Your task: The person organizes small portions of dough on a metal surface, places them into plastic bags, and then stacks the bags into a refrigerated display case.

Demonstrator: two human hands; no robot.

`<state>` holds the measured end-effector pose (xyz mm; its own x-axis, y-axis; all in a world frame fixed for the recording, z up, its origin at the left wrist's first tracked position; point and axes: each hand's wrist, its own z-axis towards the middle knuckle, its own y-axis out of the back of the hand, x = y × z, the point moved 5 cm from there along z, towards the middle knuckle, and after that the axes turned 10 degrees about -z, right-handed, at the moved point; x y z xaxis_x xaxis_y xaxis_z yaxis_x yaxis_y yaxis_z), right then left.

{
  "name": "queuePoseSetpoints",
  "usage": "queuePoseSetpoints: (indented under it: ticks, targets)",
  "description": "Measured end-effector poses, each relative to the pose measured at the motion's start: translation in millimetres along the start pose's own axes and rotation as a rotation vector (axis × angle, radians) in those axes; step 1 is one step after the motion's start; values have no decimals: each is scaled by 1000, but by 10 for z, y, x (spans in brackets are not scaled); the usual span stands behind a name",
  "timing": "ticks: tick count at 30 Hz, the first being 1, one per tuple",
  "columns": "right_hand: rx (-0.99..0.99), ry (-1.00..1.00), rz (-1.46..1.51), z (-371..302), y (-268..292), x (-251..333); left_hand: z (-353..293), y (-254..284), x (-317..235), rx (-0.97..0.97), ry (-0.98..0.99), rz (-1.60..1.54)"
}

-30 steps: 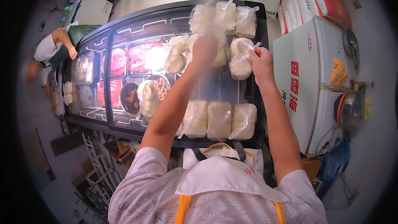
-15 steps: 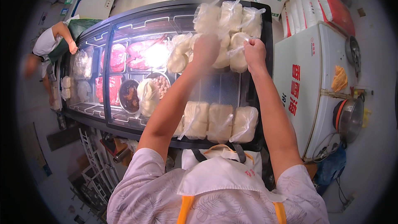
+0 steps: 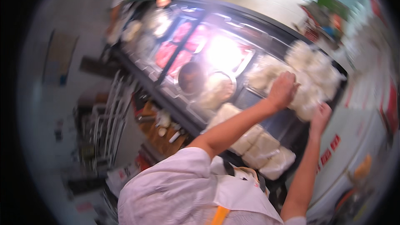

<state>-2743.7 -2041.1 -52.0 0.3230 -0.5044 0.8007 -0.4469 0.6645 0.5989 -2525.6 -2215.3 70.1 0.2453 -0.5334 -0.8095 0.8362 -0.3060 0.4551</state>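
Blur softens much of the head view. My left hand (image 3: 284, 90) is closed, fingers curled, over clear plastic bags of white dough wrappers (image 3: 266, 73) in the display case's right part. What it grips, if anything, is hidden. Lower and to the right, my right hand (image 3: 321, 116) pinches the edge of a bag of round white dough wrappers (image 3: 304, 106). More bagged white stacks (image 3: 316, 68) are piled beyond both hands. Along the near edge lies a row of square white packs in clear plastic (image 3: 260, 148).
The long glass display case (image 3: 160, 77) holds pink meat (image 3: 168, 54), a dark bowl (image 3: 191, 78) and a round dish with pale contents (image 3: 218, 89). A white chest freezer (image 3: 354, 141) stands at right. A co-worker's hand (image 3: 163, 0) rests at the far left end.
The whole view has turned, so the case now slants down to the right. Both my hands appear farther right and lower, still at the bags; the co-worker remains at the case's far end.
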Motion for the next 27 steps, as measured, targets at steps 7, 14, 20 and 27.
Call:
queuePoseSetpoints:
  ticks: [7,14,20,27]
  targets:
    - [91,-259,190,-1063,789,37,-1307,2177,835,-463,3,674]
    - [-1,-323,224,-1349,1187,72,-1622,2692,1026,-258,411,635]
    - [11,-295,280,-1405,1169,133,-1811,2647,1253,-77,383,687]
    - [0,-311,353,-1546,1198,230,-1427,2657,1279,-214,286,232]
